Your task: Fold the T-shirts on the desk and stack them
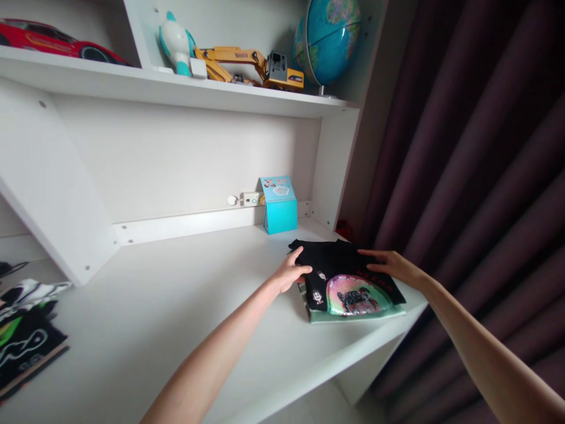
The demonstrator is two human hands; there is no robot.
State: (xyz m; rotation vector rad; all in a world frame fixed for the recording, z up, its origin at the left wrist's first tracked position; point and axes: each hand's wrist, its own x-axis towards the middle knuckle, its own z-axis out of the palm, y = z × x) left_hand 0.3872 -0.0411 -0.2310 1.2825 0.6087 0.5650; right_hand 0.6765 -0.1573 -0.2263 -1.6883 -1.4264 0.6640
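Note:
A folded black T-shirt (pixel 329 259) with a shiny sequin patch and red lettering lies at the right end of the desk. Under it a pale green folded garment (pixel 315 317) shows along the front and left edges. My left hand (pixel 292 272) is at the shirt's left edge, thumb and forefinger apart and touching the black cloth; its lower fingers are partly hidden. On the shirt's right side rests my right hand (pixel 392 265), fingers stretched out and spread over the fabric.
A turquoise desk calendar (pixel 281 215) stands behind the shirt, near a wall socket (pixel 251 199). More folded clothes (pixel 30 335) lie at far left. Overhead, a shelf (pixel 247 97) holds a toy excavator (pixel 276 70), a globe (pixel 333 41) and a red toy car (pixel 53 41). Dark curtains (pixel 477 176) hang right.

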